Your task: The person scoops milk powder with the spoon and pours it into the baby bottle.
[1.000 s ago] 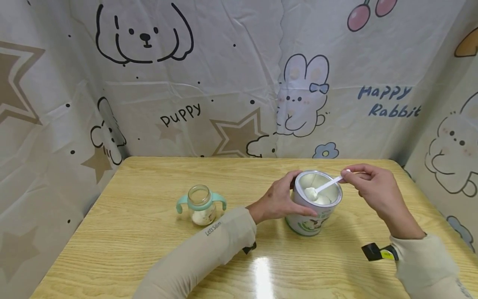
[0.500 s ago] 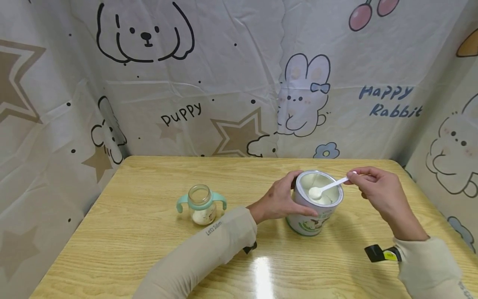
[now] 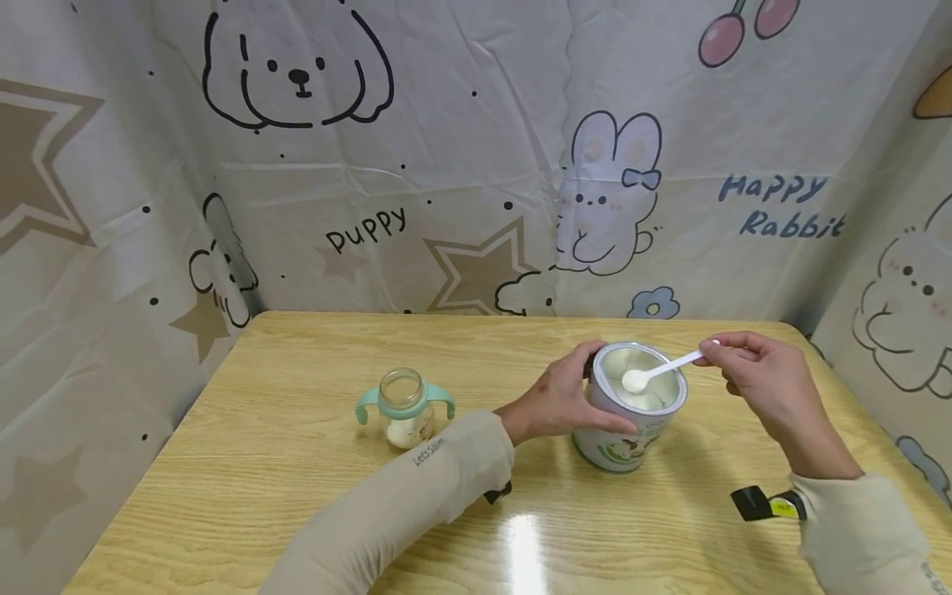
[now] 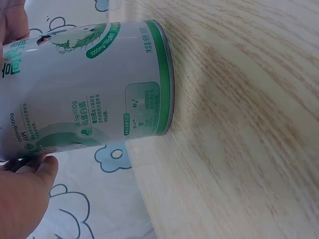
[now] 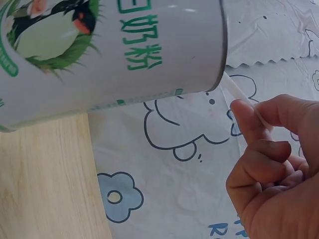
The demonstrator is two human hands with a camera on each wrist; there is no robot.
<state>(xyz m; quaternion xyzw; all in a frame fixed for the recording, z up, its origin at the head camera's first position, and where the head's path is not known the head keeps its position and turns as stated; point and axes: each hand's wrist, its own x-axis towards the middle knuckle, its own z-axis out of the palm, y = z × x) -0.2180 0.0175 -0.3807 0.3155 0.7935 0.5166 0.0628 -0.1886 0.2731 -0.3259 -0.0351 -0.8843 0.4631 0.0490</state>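
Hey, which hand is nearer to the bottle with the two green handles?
Left. The left hand holds the can, right of the bottle; the right hand is farther right, beyond the can, pinching the scoop.

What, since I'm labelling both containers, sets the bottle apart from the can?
The bottle is see-through with two mint handles; the can is opaque, white with green print, and shows no handles. The bottle is smaller and narrower than the can. The left hand grips the can, while neither hand touches the bottle. Both are open-topped with whitish contents.
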